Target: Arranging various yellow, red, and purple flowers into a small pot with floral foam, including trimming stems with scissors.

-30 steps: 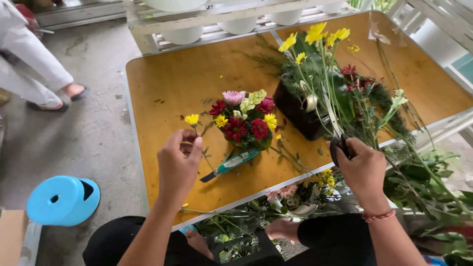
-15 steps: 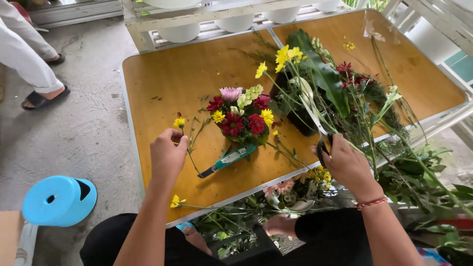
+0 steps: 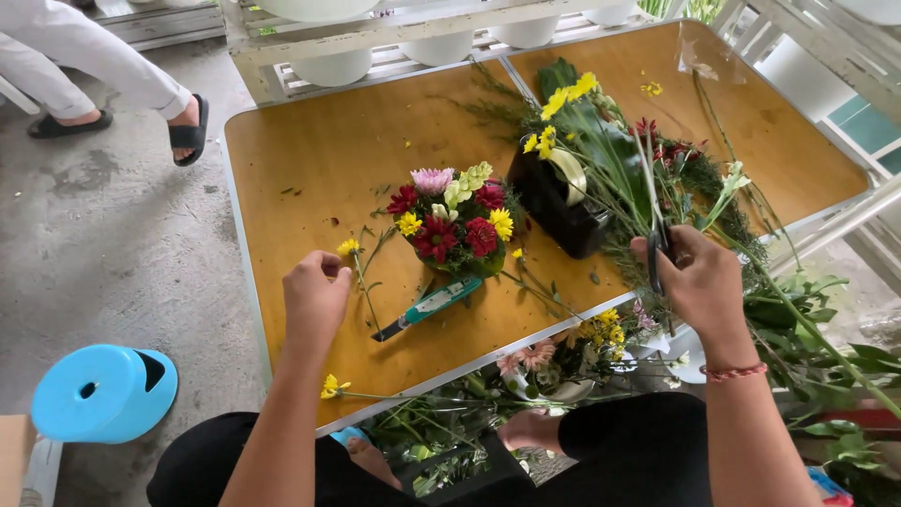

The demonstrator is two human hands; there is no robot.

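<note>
So right now it's stem-handling: the left hand (image 3: 314, 296) is pinched around the stem of a small yellow flower (image 3: 349, 247) over the table (image 3: 282, 160), near its front edge and just left of the little flower arrangement (image 3: 455, 221). The right hand (image 3: 699, 282) is closed on dark scissors (image 3: 657, 255) near the black pot (image 3: 563, 211). Trimming that thin stem would need the two hands much closer, I reckon, and compared with half a second ago both grips look the same.

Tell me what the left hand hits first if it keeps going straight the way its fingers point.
Probably the small yellow flower whose stem lies by the left hand; beyond it is bare table. Depth is uncertain.
</note>
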